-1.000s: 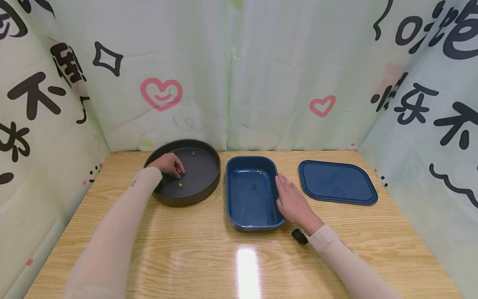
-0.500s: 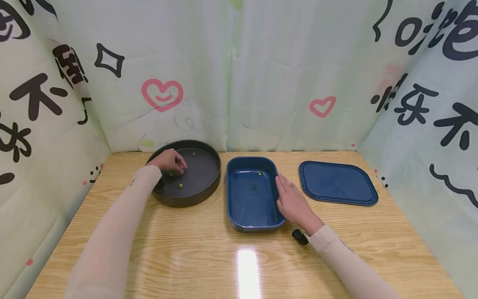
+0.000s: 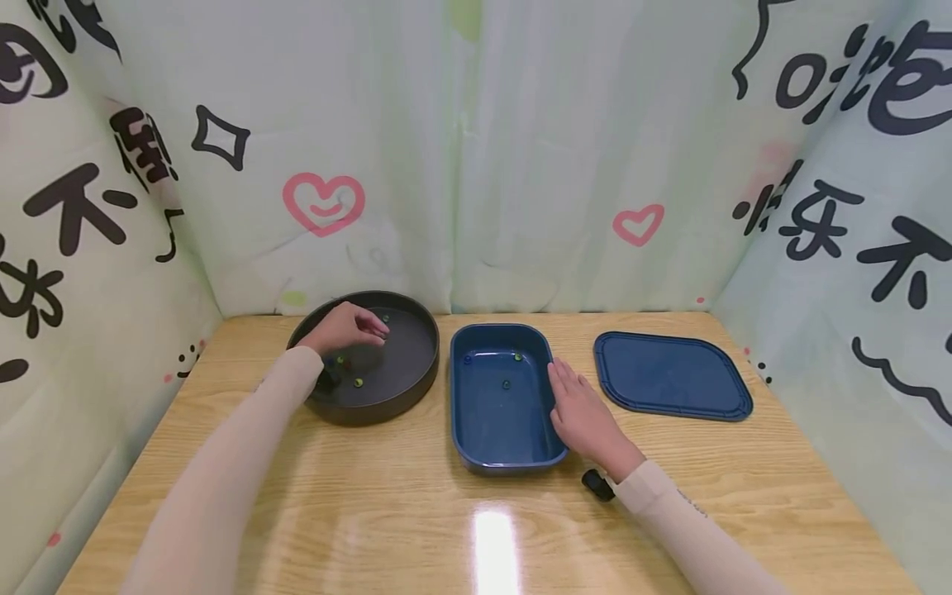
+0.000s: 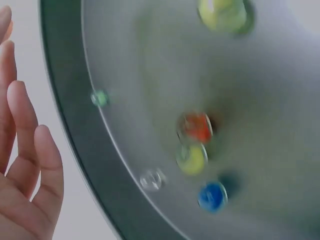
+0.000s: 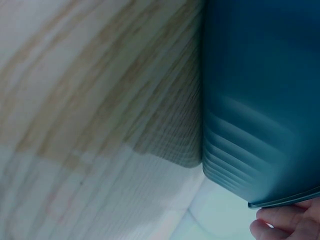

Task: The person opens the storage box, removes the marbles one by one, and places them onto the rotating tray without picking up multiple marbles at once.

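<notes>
My left hand [image 3: 346,327] is above the round dark pan [image 3: 412,382], its thumb and fingertips brought together in a pinch on what seems to be a small marble, mostly hidden by the fingers. Glass marbles lie in the pan: a red one [image 4: 196,128] touching a yellow one [image 4: 192,160], a blue one [image 4: 212,196], a clear one [image 4: 151,180], a green one [image 4: 99,98] and a larger-looking yellow one [image 4: 222,14]. My right hand [image 3: 586,417] rests with straight fingers along the right side of the blue rectangular container [image 3: 491,438].
Inside the container lie a blue marble [image 3: 468,359], a yellow-green marble [image 3: 517,356] and a green marble [image 3: 506,384]. A blue lid [image 3: 673,376] lies flat on the wooden table [image 3: 387,504] at the right. A printed curtain [image 3: 535,165] closes off the back and sides.
My left hand has risen from the pan's floor and moved a little right, fingertips still pinched. The right hand stays against the container. The head view has tilted up slightly.
</notes>
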`<state>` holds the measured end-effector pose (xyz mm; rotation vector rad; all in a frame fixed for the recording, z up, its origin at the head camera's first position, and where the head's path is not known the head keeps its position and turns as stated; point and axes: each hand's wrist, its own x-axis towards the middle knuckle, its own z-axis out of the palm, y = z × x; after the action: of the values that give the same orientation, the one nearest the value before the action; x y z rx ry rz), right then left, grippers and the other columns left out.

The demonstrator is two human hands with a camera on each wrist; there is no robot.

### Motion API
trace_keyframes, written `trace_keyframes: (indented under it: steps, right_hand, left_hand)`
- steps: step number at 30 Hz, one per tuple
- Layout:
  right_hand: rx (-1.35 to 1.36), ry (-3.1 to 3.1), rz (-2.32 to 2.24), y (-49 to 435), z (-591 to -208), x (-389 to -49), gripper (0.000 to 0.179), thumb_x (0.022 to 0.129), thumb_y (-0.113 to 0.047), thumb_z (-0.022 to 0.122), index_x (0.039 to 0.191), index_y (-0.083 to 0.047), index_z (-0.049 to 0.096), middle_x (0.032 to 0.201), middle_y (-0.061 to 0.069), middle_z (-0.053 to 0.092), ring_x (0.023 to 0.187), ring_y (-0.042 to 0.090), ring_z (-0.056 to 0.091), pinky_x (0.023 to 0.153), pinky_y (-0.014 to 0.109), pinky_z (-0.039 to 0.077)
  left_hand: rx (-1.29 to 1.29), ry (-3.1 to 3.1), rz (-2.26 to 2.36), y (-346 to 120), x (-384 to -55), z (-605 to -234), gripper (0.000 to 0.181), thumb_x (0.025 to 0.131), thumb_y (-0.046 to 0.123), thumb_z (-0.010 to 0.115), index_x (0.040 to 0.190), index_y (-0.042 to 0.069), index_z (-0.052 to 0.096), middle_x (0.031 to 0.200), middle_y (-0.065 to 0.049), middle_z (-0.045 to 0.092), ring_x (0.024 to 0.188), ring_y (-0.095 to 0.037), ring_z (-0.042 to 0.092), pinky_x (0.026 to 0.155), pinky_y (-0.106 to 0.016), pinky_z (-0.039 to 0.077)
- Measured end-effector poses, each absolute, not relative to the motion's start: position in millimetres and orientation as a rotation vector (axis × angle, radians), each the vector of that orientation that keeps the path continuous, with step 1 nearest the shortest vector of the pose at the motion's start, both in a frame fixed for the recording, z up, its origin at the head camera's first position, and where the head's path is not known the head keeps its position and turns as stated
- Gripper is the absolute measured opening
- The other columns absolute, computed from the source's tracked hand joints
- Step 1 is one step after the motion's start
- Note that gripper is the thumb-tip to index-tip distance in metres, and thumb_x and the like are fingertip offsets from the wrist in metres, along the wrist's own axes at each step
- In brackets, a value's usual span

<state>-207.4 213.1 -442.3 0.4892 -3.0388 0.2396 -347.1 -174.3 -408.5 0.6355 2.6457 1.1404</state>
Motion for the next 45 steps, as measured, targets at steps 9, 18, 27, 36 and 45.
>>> trace_keyframes:
  steps: [9, 18, 27, 36, 45]
  right_hand:
    - [0.504, -3.021, 0.23, 213.1, -442.5, -206.9, 0.059, 0.092, -0.011, 0.045, 0.144, 0.01, 0.025, 0.151, 0.026, 0.025, 0.14, 0.038, 0.027, 0.112, 0.052, 0.026]
    - [0.496, -3.032, 0.23, 214.6, -442.7, -205.8, 0.059, 0.093, -0.011, 0.046, 0.144, 0.01, 0.025, 0.151, 0.026, 0.025, 0.141, 0.038, 0.026, 0.113, 0.052, 0.025]
    - [0.49, -3.034, 0.225, 213.5, -443.8, -205.4, 0.059, 0.093, -0.011, 0.045, 0.144, 0.01, 0.024, 0.152, 0.026, 0.024, 0.141, 0.037, 0.026, 0.113, 0.051, 0.025]
    - [0.501, -3.024, 0.231, 214.2, -443.7, -206.4, 0.058, 0.093, -0.01, 0.044, 0.144, 0.01, 0.025, 0.152, 0.026, 0.024, 0.141, 0.038, 0.026, 0.113, 0.052, 0.025]
    - [0.503, -3.032, 0.239, 214.3, -442.7, -207.9, 0.059, 0.093, -0.01, 0.044, 0.144, 0.01, 0.023, 0.152, 0.026, 0.024, 0.141, 0.038, 0.026, 0.113, 0.052, 0.025]
  left_hand:
    - [0.671, 2.621, 1.3, -144.6, -334.3, -404.3, 0.022, 0.08, 0.01, 0.074, 0.1, 0.0, 0.072, 0.096, -0.013, 0.073, 0.081, -0.01, 0.067, 0.076, -0.028, 0.053]
    - [0.661, 2.668, 1.369, -107.0, -316.1, -391.3, 0.02, 0.078, 0.015, 0.076, 0.096, 0.005, 0.074, 0.093, -0.011, 0.073, 0.075, -0.012, 0.064, 0.068, -0.024, 0.051]
    - [0.69, 2.606, 1.437, -73.3, -299.9, -377.5, 0.02, 0.078, 0.018, 0.077, 0.094, 0.007, 0.075, 0.091, -0.01, 0.074, 0.07, -0.018, 0.062, 0.061, -0.023, 0.046]
    - [0.669, 2.549, 1.485, -46.3, -297.0, -370.4, 0.022, 0.078, 0.021, 0.077, 0.098, 0.01, 0.075, 0.093, -0.008, 0.074, 0.075, -0.013, 0.059, 0.063, -0.022, 0.044]
    - [0.633, 2.504, 1.575, -22.3, -305.0, -372.9, 0.023, 0.079, 0.02, 0.076, 0.1, 0.01, 0.075, 0.095, -0.009, 0.073, 0.077, -0.014, 0.059, 0.065, -0.022, 0.047]
